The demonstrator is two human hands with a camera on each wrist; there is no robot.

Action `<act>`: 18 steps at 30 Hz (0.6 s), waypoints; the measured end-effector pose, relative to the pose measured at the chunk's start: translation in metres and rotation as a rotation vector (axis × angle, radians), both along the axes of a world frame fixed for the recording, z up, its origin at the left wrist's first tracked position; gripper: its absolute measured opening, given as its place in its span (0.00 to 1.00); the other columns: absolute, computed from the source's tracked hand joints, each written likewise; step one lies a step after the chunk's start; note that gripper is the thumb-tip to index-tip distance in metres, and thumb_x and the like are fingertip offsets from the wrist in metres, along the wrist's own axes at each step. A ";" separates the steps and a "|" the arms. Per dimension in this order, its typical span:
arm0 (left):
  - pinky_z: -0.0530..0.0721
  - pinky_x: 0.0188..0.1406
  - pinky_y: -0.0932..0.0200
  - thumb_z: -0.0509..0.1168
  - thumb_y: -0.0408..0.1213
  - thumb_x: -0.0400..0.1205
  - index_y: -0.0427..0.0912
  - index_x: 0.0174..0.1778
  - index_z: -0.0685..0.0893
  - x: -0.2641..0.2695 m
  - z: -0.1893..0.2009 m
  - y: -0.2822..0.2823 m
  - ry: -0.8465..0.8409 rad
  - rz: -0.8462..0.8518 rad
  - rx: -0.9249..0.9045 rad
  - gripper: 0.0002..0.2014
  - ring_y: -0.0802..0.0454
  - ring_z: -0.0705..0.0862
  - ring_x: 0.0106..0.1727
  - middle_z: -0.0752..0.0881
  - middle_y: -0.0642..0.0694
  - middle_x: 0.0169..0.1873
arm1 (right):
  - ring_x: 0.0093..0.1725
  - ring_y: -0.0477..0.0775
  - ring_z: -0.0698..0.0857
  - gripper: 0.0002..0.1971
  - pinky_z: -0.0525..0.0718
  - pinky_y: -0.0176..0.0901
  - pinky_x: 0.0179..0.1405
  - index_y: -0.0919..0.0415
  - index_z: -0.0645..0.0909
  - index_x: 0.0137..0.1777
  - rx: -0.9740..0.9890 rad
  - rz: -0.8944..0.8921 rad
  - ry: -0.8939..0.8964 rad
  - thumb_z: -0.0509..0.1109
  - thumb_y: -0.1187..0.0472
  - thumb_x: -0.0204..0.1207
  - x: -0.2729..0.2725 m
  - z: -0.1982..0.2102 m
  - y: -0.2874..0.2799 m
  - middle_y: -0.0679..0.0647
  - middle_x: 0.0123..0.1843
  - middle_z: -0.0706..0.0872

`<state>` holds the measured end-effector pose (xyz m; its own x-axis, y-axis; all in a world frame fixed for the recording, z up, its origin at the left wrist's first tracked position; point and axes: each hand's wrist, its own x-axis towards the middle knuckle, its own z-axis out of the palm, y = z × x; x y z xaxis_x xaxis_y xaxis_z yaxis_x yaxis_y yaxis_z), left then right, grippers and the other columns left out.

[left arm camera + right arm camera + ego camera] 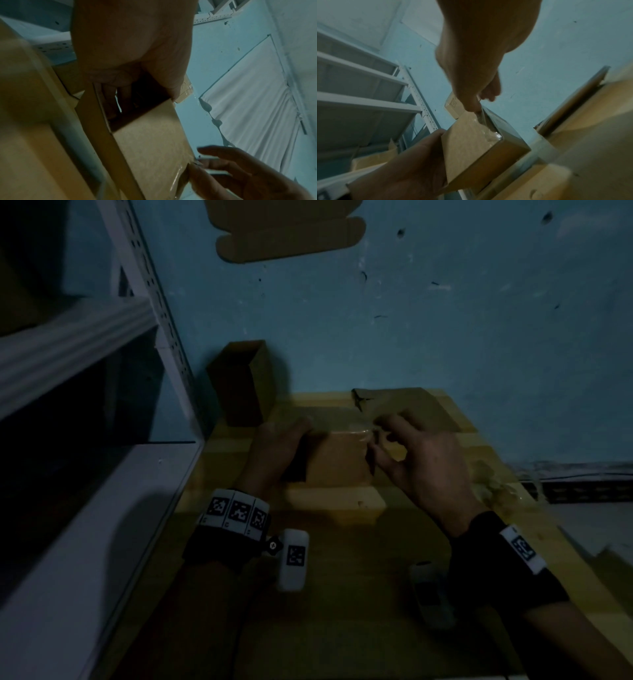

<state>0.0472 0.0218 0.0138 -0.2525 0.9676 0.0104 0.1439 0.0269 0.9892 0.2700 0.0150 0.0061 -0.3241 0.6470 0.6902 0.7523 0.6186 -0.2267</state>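
Note:
A small brown cardboard box (337, 457) is held just above the yellow wooden table (342, 611). My left hand (277, 446) grips its left end. In the left wrist view the fingers (109, 97) reach inside the box's (154, 142) open end, and the thumb lies on its outer face. My right hand (380, 434) is at the box's right far corner. Its thumb and forefinger pinch a strip of clear tape (363, 430) there, and the other fingers are spread. The right wrist view shows the shiny tape (488, 129) lying along the box's (467, 146) top right edge.
White metal shelving (85, 344) stands close on the left. An upright open cardboard box (243, 381) stands at the table's far left corner, with flattened cardboard (411, 405) behind my hands. A flat cardboard blank (287, 234) lies farther off. Crumpled clear film (496, 484) sits at the table's right edge.

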 end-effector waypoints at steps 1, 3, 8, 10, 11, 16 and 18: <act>0.76 0.42 0.52 0.71 0.48 0.81 0.42 0.36 0.83 0.000 -0.002 0.001 -0.005 -0.005 -0.001 0.14 0.48 0.81 0.39 0.82 0.44 0.33 | 0.43 0.55 0.89 0.14 0.79 0.37 0.37 0.59 0.86 0.61 0.039 0.027 -0.052 0.77 0.57 0.78 0.000 0.000 0.001 0.56 0.55 0.88; 0.76 0.42 0.52 0.72 0.50 0.80 0.43 0.36 0.82 0.000 -0.003 0.002 0.002 -0.005 -0.006 0.14 0.48 0.81 0.39 0.81 0.45 0.33 | 0.45 0.56 0.89 0.13 0.75 0.36 0.41 0.62 0.89 0.60 0.099 0.062 -0.130 0.78 0.62 0.76 -0.001 0.001 0.002 0.58 0.56 0.88; 0.83 0.60 0.43 0.74 0.65 0.65 0.25 0.69 0.78 0.002 -0.005 0.002 -0.016 0.004 -0.011 0.49 0.33 0.84 0.64 0.83 0.27 0.65 | 0.36 0.55 0.87 0.04 0.82 0.43 0.32 0.63 0.90 0.48 0.063 0.120 -0.115 0.76 0.64 0.79 0.000 -0.001 0.002 0.57 0.47 0.89; 0.84 0.57 0.44 0.74 0.63 0.69 0.26 0.61 0.82 0.000 -0.007 0.005 -0.017 -0.014 -0.007 0.41 0.35 0.85 0.60 0.86 0.29 0.58 | 0.34 0.54 0.85 0.04 0.81 0.43 0.30 0.63 0.88 0.46 0.062 0.118 -0.087 0.75 0.63 0.80 -0.001 -0.001 0.002 0.56 0.46 0.88; 0.82 0.48 0.50 0.74 0.57 0.75 0.33 0.49 0.85 0.000 -0.006 0.005 -0.008 -0.014 0.002 0.26 0.42 0.86 0.51 0.88 0.36 0.45 | 0.34 0.54 0.85 0.04 0.81 0.43 0.31 0.63 0.88 0.46 0.057 0.116 -0.058 0.74 0.63 0.81 -0.001 -0.001 0.001 0.55 0.45 0.88; 0.75 0.38 0.56 0.71 0.49 0.81 0.43 0.42 0.84 0.001 -0.004 0.005 0.028 -0.015 0.019 0.12 0.50 0.82 0.40 0.84 0.46 0.38 | 0.41 0.50 0.88 0.04 0.88 0.46 0.38 0.62 0.87 0.47 -0.006 0.151 0.147 0.73 0.64 0.82 -0.002 -0.003 0.001 0.53 0.45 0.88; 0.75 0.39 0.56 0.72 0.52 0.78 0.41 0.46 0.86 0.001 -0.003 0.005 0.000 -0.027 0.028 0.16 0.49 0.82 0.42 0.84 0.44 0.41 | 0.42 0.47 0.88 0.03 0.88 0.42 0.41 0.63 0.86 0.48 -0.033 0.160 0.227 0.73 0.64 0.82 -0.003 -0.004 -0.001 0.52 0.44 0.88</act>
